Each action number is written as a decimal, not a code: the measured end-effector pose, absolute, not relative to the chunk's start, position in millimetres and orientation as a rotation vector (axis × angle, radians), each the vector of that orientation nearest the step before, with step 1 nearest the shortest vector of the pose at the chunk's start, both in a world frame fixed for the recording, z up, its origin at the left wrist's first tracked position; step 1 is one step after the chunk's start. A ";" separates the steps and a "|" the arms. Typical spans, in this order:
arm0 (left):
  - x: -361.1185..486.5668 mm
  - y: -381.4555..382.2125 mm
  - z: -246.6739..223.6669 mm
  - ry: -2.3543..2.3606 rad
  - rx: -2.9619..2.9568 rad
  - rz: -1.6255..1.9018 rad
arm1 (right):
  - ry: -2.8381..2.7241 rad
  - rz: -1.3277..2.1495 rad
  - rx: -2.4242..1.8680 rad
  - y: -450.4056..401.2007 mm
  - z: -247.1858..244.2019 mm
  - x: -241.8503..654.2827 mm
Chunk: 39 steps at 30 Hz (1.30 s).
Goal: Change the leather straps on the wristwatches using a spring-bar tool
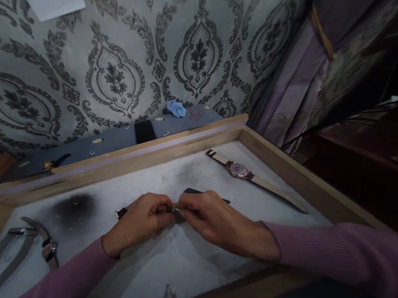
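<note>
Above the middle of the tray, my left hand (144,221) and my right hand (219,218) meet fingertip to fingertip. Between them they pinch a wristwatch (175,208), of which only a small shiny metal part shows; my fingers cover most of it. A buckled strap end sticks out left of my left hand. Behind my right hand lies a flat dark piece (194,190), mostly hidden; whether it belongs to the same watch I cannot tell. To the right, a second wristwatch (239,170) with a round case and open strap lies face down or up, unclear which.
A wooden-rimmed tray (272,157) with a smudged white base surrounds the work. At its left lie another wristwatch (48,249) and a grey strap (10,272). Behind the rim are a crumpled blue cloth (176,108) and a black item (144,131). A curtain (293,78) hangs at right.
</note>
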<state>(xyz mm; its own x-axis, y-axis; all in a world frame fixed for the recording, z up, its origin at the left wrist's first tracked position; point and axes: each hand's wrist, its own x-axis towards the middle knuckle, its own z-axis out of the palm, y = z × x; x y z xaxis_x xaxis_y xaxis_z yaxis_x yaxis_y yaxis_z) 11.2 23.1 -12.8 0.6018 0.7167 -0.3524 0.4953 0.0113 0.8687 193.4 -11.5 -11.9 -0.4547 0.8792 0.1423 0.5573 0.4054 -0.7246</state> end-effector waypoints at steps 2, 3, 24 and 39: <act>11.2 23.0 -12.7 1.030 1.645 0.232 | -2.150 0.824 -1.216 -11.2 -11.6 193.5; 11.2 23.0 -12.6 1.031 1.649 0.232 | -2.151 0.823 -1.215 -11.1 -11.4 193.5; 12.5 23.9 -10.5 1.011 1.624 0.232 | -2.198 0.808 -1.226 -10.9 -6.2 193.3; 11.1 23.6 -13.0 1.034 1.662 0.224 | -2.245 0.806 -1.198 -11.7 -4.2 194.7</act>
<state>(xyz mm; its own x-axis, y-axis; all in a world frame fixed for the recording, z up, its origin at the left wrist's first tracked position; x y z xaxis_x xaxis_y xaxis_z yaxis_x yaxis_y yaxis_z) 11.1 23.6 -13.0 0.5992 0.7199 -0.3502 0.5103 -0.0065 0.8600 194.7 -11.7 -4.2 -0.5101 0.8508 0.1265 0.5761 0.4472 -0.6842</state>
